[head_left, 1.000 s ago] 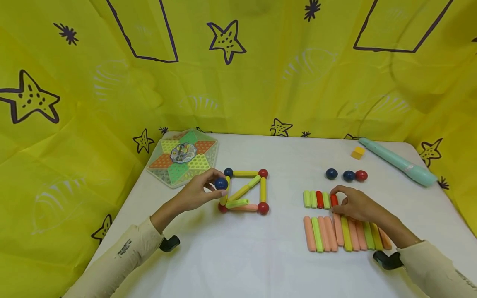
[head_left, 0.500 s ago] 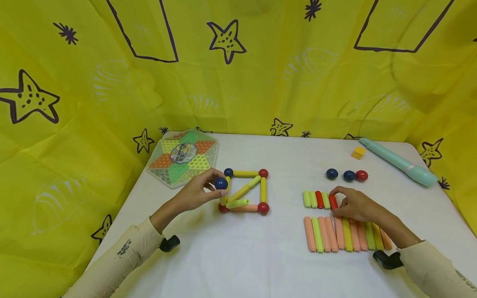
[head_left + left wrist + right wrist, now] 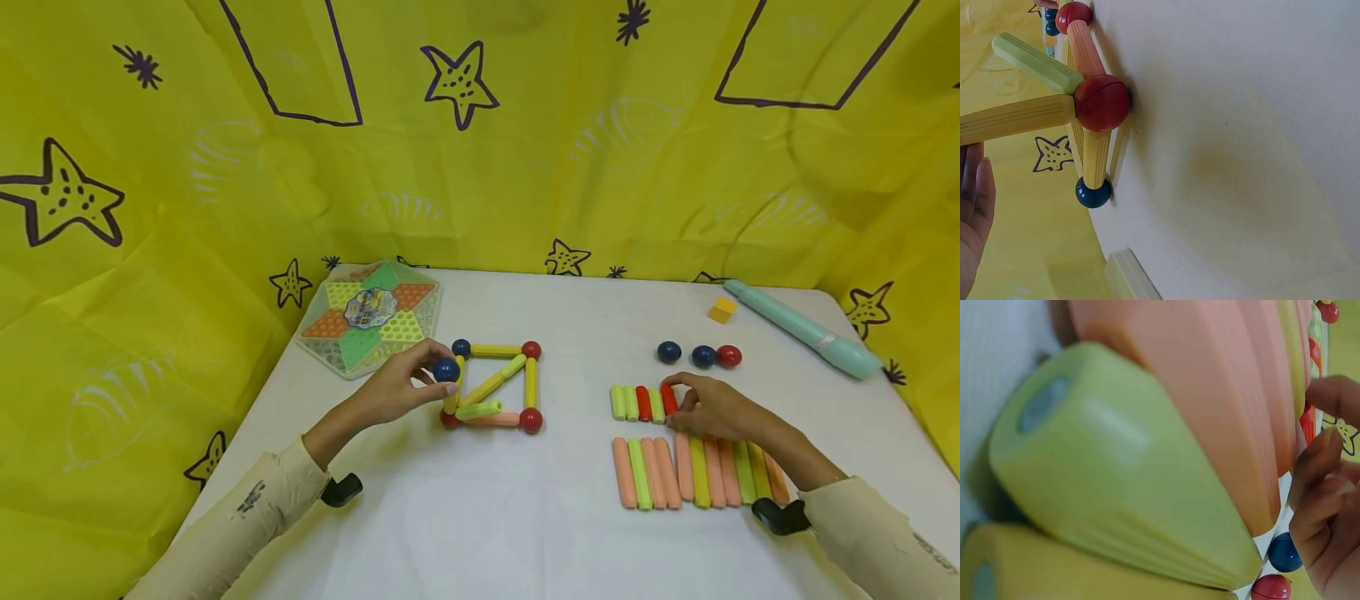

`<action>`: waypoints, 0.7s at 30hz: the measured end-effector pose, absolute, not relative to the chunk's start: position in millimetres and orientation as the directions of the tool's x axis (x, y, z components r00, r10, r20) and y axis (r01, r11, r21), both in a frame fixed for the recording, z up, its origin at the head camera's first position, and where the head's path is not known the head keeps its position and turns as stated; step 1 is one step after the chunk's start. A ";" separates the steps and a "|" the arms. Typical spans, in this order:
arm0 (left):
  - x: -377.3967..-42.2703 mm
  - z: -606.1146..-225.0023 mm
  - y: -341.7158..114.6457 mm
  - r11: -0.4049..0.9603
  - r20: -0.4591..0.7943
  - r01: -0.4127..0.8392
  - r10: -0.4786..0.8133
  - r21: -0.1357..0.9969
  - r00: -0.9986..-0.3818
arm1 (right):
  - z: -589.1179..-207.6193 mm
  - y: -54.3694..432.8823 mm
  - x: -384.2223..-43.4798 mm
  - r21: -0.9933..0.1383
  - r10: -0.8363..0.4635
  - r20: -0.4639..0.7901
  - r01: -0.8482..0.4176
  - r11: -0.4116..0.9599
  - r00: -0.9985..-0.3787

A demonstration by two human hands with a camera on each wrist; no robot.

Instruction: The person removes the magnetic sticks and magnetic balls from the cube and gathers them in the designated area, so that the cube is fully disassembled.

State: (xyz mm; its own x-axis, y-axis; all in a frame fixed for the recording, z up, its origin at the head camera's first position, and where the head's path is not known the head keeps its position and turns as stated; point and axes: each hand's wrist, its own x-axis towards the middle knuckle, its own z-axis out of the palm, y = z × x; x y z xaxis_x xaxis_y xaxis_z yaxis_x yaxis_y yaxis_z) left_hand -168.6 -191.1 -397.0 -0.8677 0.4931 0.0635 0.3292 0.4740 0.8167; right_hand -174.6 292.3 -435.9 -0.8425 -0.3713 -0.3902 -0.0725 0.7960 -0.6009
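My left hand (image 3: 393,387) holds a dark blue ball (image 3: 446,369) between thumb and fingers, at the top of a raised yellow magnetic stick (image 3: 1019,119). That stick rises from a red ball (image 3: 1102,103) at the near-left corner of a square of sticks and balls. A light green stick (image 3: 478,410) also slants up from this corner, its other end free. With thumb and forefinger my right hand (image 3: 716,410) pinches a short red stick (image 3: 668,398) at the right end of a row of short sticks (image 3: 632,402). Long sticks (image 3: 1122,469) lie close under the right wrist.
A row of long pink, green and yellow sticks (image 3: 655,472) lies nearer. Blue and red balls (image 3: 703,357), a yellow block (image 3: 722,310) and a pale teal tube-like object (image 3: 806,327) are farther back. A hexagonal game board (image 3: 369,319) lies at the back left.
My right hand has shifted the short red stick slightly left and away from me, straightening it beside the light green one. My left hand and the blue ball stay in place.
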 end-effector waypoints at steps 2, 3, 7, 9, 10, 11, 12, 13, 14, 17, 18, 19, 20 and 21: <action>-168.5 -397.2 -191.4 0.475 0.064 0.329 0.492 0.816 -0.869 | -435.6 293.1 -174.5 -0.620 -0.404 -0.382 -0.094 0.779 -0.831; -168.5 -397.3 -191.5 0.475 0.065 0.329 0.490 0.816 -0.869 | -434.5 294.0 -174.4 -0.624 -0.415 -0.381 -0.102 0.775 -0.826; -168.5 -397.2 -190.8 0.471 0.070 0.333 0.492 0.817 -0.867 | -423.3 298.2 -174.0 -0.607 -0.446 -0.329 -0.176 0.775 -0.832; -168.7 -397.8 -191.0 0.467 0.071 0.333 0.494 0.819 -0.867 | -414.3 296.6 -173.4 -0.597 -0.461 -0.266 -0.230 0.768 -0.847; -168.8 -398.0 -191.3 0.465 0.071 0.333 0.495 0.820 -0.866 | -409.5 292.9 -172.8 -0.595 -0.467 -0.228 -0.257 0.761 -0.855; -169.1 -398.7 -191.7 0.463 0.071 0.332 0.495 0.822 -0.866 | -404.7 287.2 -172.0 -0.598 -0.475 -0.194 -0.280 0.751 -0.858; -169.3 -398.9 -192.2 0.462 0.072 0.333 0.494 0.822 -0.866 | -399.4 279.2 -171.1 -0.603 -0.482 -0.170 -0.296 0.741 -0.859; -169.5 -399.2 -192.7 0.460 0.075 0.334 0.494 0.822 -0.866 | -395.0 269.2 -170.3 -0.604 -0.497 -0.144 -0.322 0.730 -0.856; -169.7 -399.6 -193.2 0.459 0.079 0.337 0.494 0.822 -0.866 | -391.5 257.2 -169.7 -0.610 -0.508 -0.134 -0.333 0.719 -0.851; -170.0 -399.9 -194.5 0.457 0.085 0.339 0.490 0.822 -0.868 | -385.5 213.3 -169.9 -0.624 -0.558 -0.115 -0.378 0.684 -0.822; -170.1 -399.9 -194.6 0.458 0.085 0.339 0.489 0.822 -0.868 | -385.6 197.5 -170.5 -0.633 -0.579 -0.110 -0.392 0.668 -0.808; -170.3 -399.9 -194.4 0.455 0.087 0.338 0.489 0.823 -0.868 | -387.2 181.9 -171.6 -0.645 -0.604 -0.098 -0.411 0.644 -0.791; -170.5 -399.9 -194.1 0.453 0.088 0.338 0.488 0.825 -0.868 | -389.2 166.1 -172.7 -0.665 -0.624 -0.095 -0.417 0.619 -0.775; -170.8 -400.0 -193.5 0.451 0.089 0.338 0.488 0.826 -0.868 | -392.5 151.2 -174.1 -0.686 -0.654 -0.080 -0.435 0.584 -0.752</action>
